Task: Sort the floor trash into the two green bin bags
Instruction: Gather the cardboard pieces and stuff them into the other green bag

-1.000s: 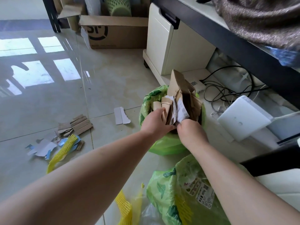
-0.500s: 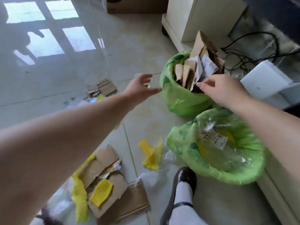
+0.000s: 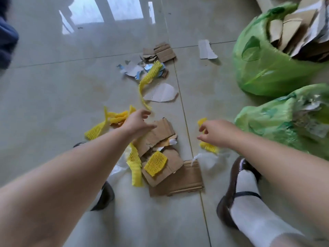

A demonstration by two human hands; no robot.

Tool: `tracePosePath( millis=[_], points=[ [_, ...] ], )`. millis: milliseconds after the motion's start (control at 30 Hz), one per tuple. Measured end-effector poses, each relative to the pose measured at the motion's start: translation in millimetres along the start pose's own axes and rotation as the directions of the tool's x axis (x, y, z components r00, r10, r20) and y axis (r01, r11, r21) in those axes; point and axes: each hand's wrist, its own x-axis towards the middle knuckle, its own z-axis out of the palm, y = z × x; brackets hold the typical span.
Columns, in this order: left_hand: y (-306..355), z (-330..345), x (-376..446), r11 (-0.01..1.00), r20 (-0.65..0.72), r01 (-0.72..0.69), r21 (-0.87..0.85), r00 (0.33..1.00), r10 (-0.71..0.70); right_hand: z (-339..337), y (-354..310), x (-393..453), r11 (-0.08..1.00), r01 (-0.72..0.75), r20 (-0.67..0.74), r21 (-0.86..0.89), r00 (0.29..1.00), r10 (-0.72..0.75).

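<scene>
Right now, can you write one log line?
left hand: open, above cardboard | right hand: open, above yellow netting | bags: untouched

home interior: glossy tiled floor, strapped shoes

A glossy tiled floor mirrors bright window panes at the top. Two dark shoes stand on it, the right shoe worn over a white sock, the left shoe partly hidden. A dark blue shape blurs the left edge.
</scene>
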Motion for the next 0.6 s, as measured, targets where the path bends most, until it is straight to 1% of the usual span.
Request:
tracePosePath(
  millis=[67, 133, 200, 267, 300, 367, 433, 500, 533, 600],
  points=[
    [-21, 5, 0, 0.998, 0.025, 0.002, 0.070, 1.000, -0.004, 22, -17, 12, 0.988, -0.053, 0.060, 0.142, 0.997, 0.045],
    [-34, 12, 4, 0.984, 0.054, -0.034, 0.173, 0.998, 0.025, 45, -33, 26, 0.932, -0.135, 0.097, 0.336, 0.989, 0.108],
    [-40, 21, 9, 0.950, 0.089, -0.092, 0.299, 0.994, 0.068, 67, -46, 38, 0.847, -0.195, 0.112, 0.495, 0.981, 0.160],
    [-44, 31, 12, 0.883, 0.132, -0.161, 0.440, 0.985, 0.114, 87, -57, 45, 0.767, -0.222, 0.112, 0.602, 0.974, 0.195],
    [-46, 34, 13, 0.851, 0.149, -0.184, 0.491, 0.981, 0.126, 94, -62, 47, 0.713, -0.234, 0.107, 0.661, 0.970, 0.219],
    [-50, 37, 17, 0.810, 0.164, -0.193, 0.553, 0.979, 0.121, 104, -70, 54, 0.571, -0.246, 0.104, 0.783, 0.957, 0.269],
    [-53, 36, 22, 0.779, 0.150, -0.196, 0.596, 0.980, 0.131, 110, -76, 63, 0.438, -0.249, 0.113, 0.864, 0.943, 0.313],
    [-53, 34, 28, 0.756, 0.126, -0.199, 0.623, 0.980, 0.154, 111, -78, 73, 0.358, -0.276, 0.139, 0.892, 0.921, 0.363],
    [-53, 34, 31, 0.752, 0.119, -0.196, 0.629, 0.981, 0.157, 111, -78, 76, 0.350, -0.291, 0.150, 0.891, 0.914, 0.378],
    [-52, 32, 35, 0.757, 0.113, -0.191, 0.625, 0.982, 0.154, 111, -78, 81, 0.397, -0.307, 0.155, 0.865, 0.916, 0.370]
  ],
)
